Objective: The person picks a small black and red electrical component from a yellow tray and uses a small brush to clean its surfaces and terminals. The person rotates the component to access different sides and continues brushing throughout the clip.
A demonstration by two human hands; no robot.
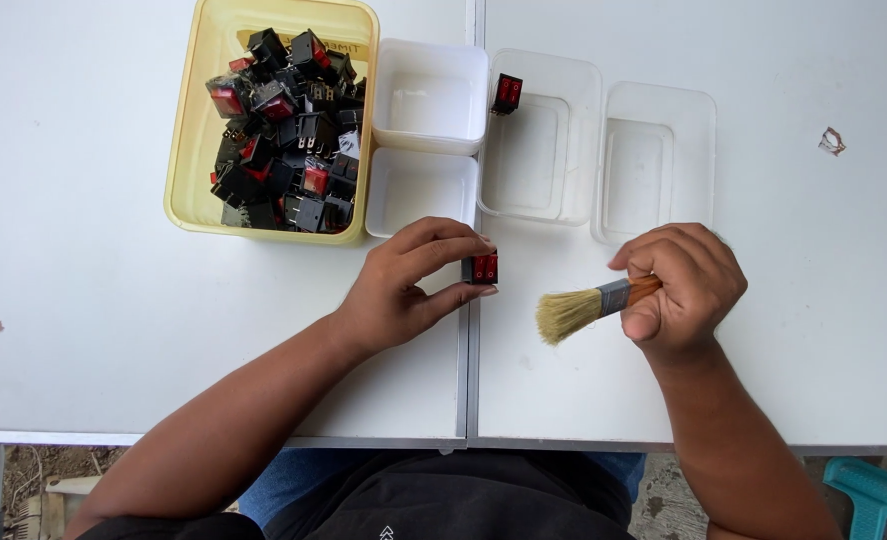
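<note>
Left hand (404, 290) pinching a small black rocker switch with red buttons (481, 268) between thumb and fingertips, red face turned toward the brush, held just above the seam of the white bench (94, 250) — exposed like that, seemingly so bristles can reach it. Right hand (686, 288) clenched around the wooden handle of a paintbrush (594, 303), pale bristles aimed left at the switch, close but not touching. Above the left hand, a yellow bin (186, 150) heaped with more black-and-red switches (284, 130), apparently the stock pile. Beside it two small white tubs (432, 100), nothing visible inside. Further right, two clear trays (654, 160); the nearer one carrying a single switch (506, 93) at its upper left corner, kept apart from the heap. Everything ranged within easy reach of both hands
</note>
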